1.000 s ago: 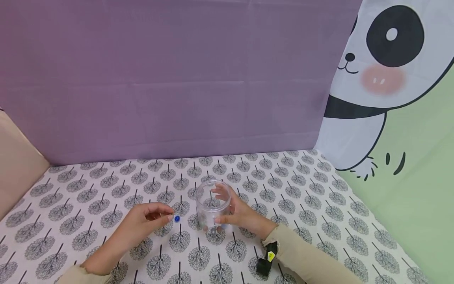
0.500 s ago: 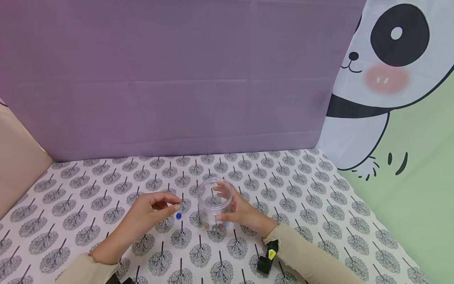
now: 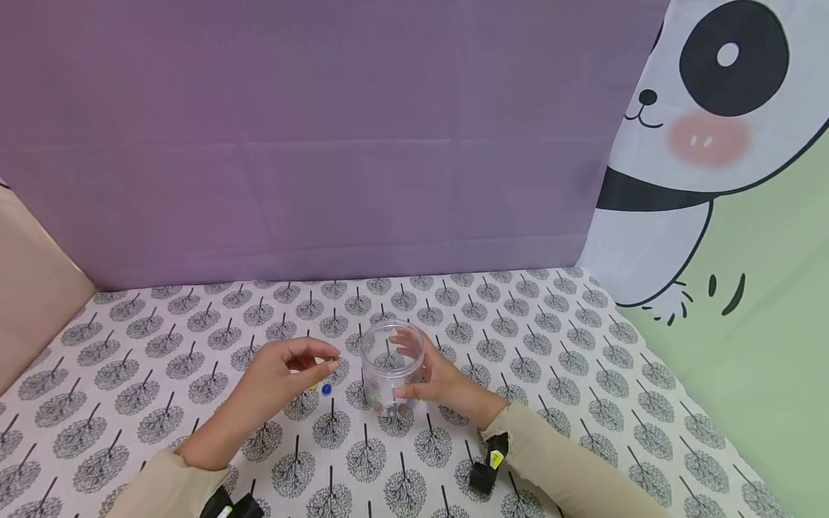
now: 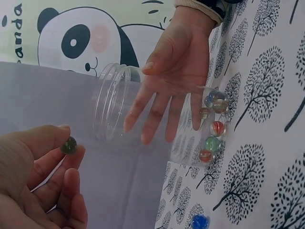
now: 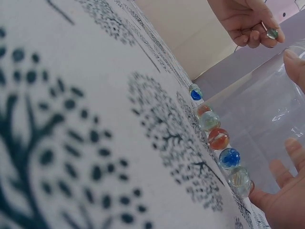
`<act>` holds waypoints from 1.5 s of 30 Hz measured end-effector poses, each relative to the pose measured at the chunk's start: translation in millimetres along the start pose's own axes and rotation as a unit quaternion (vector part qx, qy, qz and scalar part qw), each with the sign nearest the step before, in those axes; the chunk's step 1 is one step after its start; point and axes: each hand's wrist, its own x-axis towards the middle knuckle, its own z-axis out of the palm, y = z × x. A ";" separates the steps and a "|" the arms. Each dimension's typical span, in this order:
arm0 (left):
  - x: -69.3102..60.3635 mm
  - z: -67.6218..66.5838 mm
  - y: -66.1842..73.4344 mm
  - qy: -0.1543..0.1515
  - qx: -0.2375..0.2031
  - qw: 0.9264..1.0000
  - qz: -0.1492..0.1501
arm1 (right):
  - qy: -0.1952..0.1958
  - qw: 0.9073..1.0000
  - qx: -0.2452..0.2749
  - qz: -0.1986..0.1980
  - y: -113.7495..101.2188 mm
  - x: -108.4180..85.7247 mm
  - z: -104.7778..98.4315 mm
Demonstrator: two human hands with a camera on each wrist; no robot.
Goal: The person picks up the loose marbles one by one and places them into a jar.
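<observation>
A green glass marble (image 4: 69,145) is pinched between the thumb and fingertips of my left hand (image 3: 285,370), left of the jar and a little above the tabletop. The clear plastic jar (image 3: 391,370) stands upright with its mouth uncovered. My right hand (image 3: 440,381) holds it from the right, thumb on the near side and fingers round the far side. Several marbles lie at the jar's bottom, among them a red-and-white one (image 4: 218,128) and a blue one (image 5: 229,158). Outside, on the cloth, a blue marble (image 3: 327,389) sits below my left fingertips, with a small yellow spot (image 3: 314,386) beside it.
A white cloth (image 3: 401,475) with printed trees covers the table. Behind it hangs a purple curtain (image 3: 291,180), and a panda-printed sheet (image 3: 706,165) hangs at the right. A black wrist strap (image 3: 488,464) is on the right sleeve.
My left hand has risen and shifted right, toward the jar. A yellow spot beside the blue marble has come into view. The right hand and the jar have hardly moved.
</observation>
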 end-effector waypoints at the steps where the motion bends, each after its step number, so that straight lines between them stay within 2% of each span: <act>1: 0.4 0.1 0.3 0.000 0.000 1.000 0.001 | 0.000 1.000 0.000 0.002 0.0 -0.1 0.0; 8: 2.4 2.6 4.6 0.003 -0.010 1.000 -0.005 | 0.001 1.000 -0.001 -0.005 0.8 -0.3 0.0; 21: 6.6 7.7 11.6 0.013 -0.017 1.000 0.012 | -0.001 1.000 -0.013 -0.017 2.4 0.1 -0.4; 28: 9.1 8.2 14.4 0.014 -0.019 1.000 0.005 | 0.000 1.000 -0.003 -0.015 0.9 0.5 0.3; 35: 11.5 10.5 16.1 0.013 -0.026 1.000 0.010 | -0.002 1.000 0.012 -0.016 0.4 -0.4 -0.2; 45: 16.4 17.9 19.1 0.009 -0.038 0.999 0.024 | -0.009 1.000 -0.018 -0.021 1.3 -0.1 -1.3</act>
